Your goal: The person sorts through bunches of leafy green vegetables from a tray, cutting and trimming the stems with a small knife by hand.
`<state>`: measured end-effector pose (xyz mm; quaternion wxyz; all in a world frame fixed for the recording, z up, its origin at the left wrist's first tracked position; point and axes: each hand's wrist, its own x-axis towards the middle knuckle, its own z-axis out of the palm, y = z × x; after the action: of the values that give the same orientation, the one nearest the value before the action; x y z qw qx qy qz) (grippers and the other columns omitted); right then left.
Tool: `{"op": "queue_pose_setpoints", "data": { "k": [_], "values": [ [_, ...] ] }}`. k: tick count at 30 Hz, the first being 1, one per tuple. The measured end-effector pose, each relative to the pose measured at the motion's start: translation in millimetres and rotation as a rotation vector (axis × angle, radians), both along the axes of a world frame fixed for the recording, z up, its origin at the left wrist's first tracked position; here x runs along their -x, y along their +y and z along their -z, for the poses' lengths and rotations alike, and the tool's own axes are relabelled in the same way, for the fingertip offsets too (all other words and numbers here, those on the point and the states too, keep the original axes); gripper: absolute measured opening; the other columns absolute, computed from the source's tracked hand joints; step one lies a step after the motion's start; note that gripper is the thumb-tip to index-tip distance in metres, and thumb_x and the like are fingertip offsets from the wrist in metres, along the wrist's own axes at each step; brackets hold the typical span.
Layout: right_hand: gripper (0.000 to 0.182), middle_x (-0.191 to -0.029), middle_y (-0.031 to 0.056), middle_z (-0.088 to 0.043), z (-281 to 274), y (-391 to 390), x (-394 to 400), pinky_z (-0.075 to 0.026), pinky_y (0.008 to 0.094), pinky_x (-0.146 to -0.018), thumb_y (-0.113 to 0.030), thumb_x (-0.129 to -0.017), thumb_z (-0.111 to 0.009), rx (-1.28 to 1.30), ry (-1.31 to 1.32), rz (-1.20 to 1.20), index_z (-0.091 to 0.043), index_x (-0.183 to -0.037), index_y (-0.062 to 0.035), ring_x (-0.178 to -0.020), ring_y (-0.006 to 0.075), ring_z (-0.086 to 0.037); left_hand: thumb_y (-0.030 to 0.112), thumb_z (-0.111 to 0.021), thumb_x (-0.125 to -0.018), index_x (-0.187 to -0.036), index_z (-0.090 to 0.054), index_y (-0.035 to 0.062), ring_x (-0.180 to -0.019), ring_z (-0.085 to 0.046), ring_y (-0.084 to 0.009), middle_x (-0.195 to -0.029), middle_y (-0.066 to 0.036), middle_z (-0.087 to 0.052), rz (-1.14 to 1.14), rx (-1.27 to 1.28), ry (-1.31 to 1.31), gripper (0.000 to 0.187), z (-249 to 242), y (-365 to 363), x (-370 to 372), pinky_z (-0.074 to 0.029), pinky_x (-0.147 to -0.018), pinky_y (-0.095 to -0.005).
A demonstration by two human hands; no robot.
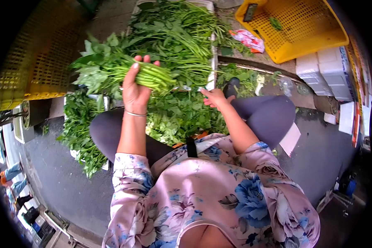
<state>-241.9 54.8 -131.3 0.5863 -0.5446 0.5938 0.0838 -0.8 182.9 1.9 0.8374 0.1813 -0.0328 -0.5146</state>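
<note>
My left hand [137,89] is wrapped round a bunch of green leafy stems [153,76], with the leaves pointing left and the stem ends to the right. My right hand [215,97] is near the tray's lower right corner, its fingers partly curled; a small pale thing shows at the fingertips, too small to name. Beyond both hands a white-rimmed tray [213,62] holds a heap of the same long-stemmed greens [173,37]. More loose leaves [182,111] lie below the hands, between my legs.
At the upper right a yellow crate [301,41] stands near white foam boxes [326,70] and a red-and-white plastic bag [249,40]. Tall yellow crates [49,62] stand at the left. Another heap of greens [80,128] lies beside my left knee. People's legs [16,182] show far left.
</note>
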Motion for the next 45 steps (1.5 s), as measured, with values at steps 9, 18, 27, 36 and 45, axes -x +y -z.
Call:
{"op": "queue_pose_setpoints", "data": {
  "k": [9,18,27,36,45],
  "values": [
    [0.03,-0.063,0.0151,-0.063,-78,2,3,-0.046,0.0256,-0.041,-0.019,-0.08,-0.055,0.088,0.164,-0.186,-0.057,-0.073,0.0101,-0.052,0.0193,-0.063,0.005,-0.059,-0.078,-0.101,-0.052,0.0028,-0.102,-0.051,-0.0218,-0.103,-0.01,-0.055,-0.078,-0.096,0.056,0.024,1,-4,5,-0.035,-0.098,-0.0429],
    [0.012,-0.076,0.0084,-0.06,-136,44,-35,-0.045,0.0234,-0.055,-0.014,-0.086,-0.05,0.273,-0.808,0.063,-0.053,-0.092,-0.0038,-0.063,0.0121,-0.056,0.005,-0.057,-0.08,-0.102,-0.052,0.0013,-0.099,-0.052,-0.0208,-0.101,-0.011,-0.056,-0.056,-0.219,-0.016,0.023,-7,-13,21,-0.04,-0.091,-0.0378],
    [0.035,-0.08,0.0052,-0.05,-162,57,-62,-0.045,0.0319,-0.061,-0.002,-0.062,-0.066,1.26,-0.667,-0.243,-0.062,-0.096,-0.0113,-0.071,0.0215,-0.055,0.007,-0.056,-0.08,-0.102,-0.051,0.0044,-0.089,-0.054,-0.0236,-0.1,-0.011,-0.057,0.072,-0.13,0.009,0.024,3,-31,42,-0.044,-0.085,-0.0374],
    [0.021,-0.076,0.0027,-0.05,-158,46,-45,-0.043,0.032,-0.061,-0.009,-0.062,-0.069,1.527,-0.644,-0.124,-0.061,-0.081,-0.0126,-0.069,0.0204,-0.053,0.01,-0.052,-0.083,-0.101,-0.052,0.0035,-0.088,-0.054,-0.0215,-0.099,-0.01,-0.058,0.052,-0.231,-0.055,0.019,-4,-47,59,-0.045,-0.082,-0.034],
    [0.021,-0.077,0.0017,-0.047,-155,44,-33,-0.035,0.0344,-0.063,-0.005,-0.062,-0.062,1.529,-0.593,-0.094,-0.058,-0.082,-0.0116,-0.073,0.0209,-0.049,0.007,-0.051,-0.081,-0.097,-0.053,0.0029,-0.088,-0.053,-0.0199,-0.095,-0.009,-0.057,-0.036,-0.305,-0.012,0.016,-6,-61,73,-0.043,-0.083,-0.0342]
  ]
}}
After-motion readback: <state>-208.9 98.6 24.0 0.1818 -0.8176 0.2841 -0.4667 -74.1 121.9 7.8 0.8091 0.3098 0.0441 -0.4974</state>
